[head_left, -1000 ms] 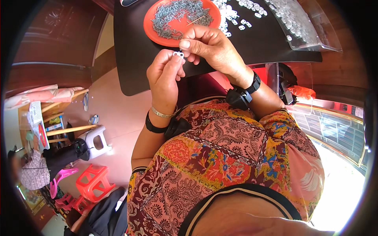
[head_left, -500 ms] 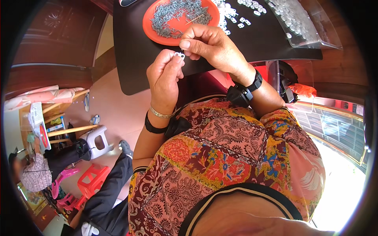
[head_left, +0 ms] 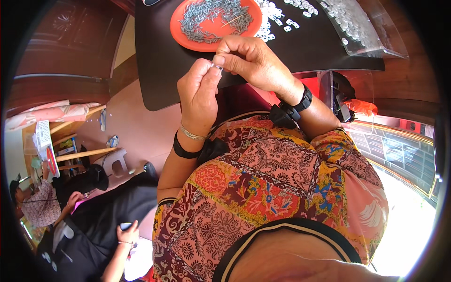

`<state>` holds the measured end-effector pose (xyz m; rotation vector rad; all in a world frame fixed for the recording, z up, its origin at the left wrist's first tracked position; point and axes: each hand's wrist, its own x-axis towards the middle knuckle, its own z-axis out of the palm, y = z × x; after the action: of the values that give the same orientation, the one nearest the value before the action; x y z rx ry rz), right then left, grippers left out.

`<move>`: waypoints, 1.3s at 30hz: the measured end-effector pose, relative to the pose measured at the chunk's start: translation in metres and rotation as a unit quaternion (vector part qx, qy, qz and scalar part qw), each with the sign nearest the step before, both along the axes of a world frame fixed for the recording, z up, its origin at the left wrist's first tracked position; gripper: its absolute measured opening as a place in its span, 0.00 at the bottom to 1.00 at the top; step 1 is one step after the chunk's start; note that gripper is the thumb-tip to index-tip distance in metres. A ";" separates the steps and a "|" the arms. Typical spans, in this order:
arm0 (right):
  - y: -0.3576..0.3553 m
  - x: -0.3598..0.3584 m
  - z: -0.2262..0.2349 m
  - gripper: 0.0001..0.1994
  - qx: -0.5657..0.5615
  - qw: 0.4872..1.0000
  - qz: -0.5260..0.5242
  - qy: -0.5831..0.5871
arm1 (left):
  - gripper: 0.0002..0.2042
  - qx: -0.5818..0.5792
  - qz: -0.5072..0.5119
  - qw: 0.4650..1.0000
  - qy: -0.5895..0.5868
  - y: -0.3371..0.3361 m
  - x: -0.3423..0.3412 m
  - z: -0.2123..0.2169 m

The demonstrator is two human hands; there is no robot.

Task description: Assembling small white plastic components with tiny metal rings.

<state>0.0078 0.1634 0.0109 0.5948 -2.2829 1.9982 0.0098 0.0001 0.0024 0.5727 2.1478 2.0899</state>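
My left hand (head_left: 198,94) and my right hand (head_left: 251,61) meet at the fingertips over the near edge of a black table (head_left: 155,61). Together they pinch a small white plastic piece (head_left: 217,65); its shape is too small to make out. Just beyond the hands sits an orange plate (head_left: 188,40) heaped with small grey metal parts (head_left: 211,16). Loose white plastic pieces (head_left: 272,21) lie on the table to the right of the plate.
A clear plastic bag (head_left: 357,23) of white pieces lies at the table's far right. Down at the lower left, a person in dark clothes (head_left: 108,221) holds a phone and another person (head_left: 40,207) sits near wooden furniture and a white stool (head_left: 115,160).
My hands stay joined on the small piece with only slight finger movement. A person in dark clothes has walked in at the lower left, covering the red stools seen earlier.
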 end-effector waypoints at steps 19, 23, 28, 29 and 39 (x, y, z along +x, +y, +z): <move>0.007 -0.001 -0.003 0.10 -0.084 0.991 0.048 -0.093 | 0.08 0.030 -0.021 0.998 -0.054 -0.001 -0.005 -0.002; 0.008 -0.003 -0.002 0.09 -0.077 0.993 0.047 -0.076 | 0.08 0.048 -0.017 0.996 -0.072 -0.001 -0.007 -0.003; 0.002 -0.003 -0.002 0.08 -0.038 0.996 0.030 -0.071 | 0.08 0.040 -0.016 0.996 -0.074 -0.004 -0.007 -0.004; 0.001 -0.003 -0.001 0.08 -0.018 0.997 0.016 -0.073 | 0.08 0.034 -0.018 0.996 -0.077 -0.002 -0.005 -0.002; -0.004 0.007 0.000 0.07 -0.005 0.998 -0.020 -0.062 | 0.10 0.024 -0.003 1.000 -0.005 -0.001 -0.004 -0.014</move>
<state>0.0151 0.1594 0.0113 0.4333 -2.3322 2.0815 0.0060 -0.0006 -0.0117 0.5723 2.0941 2.1419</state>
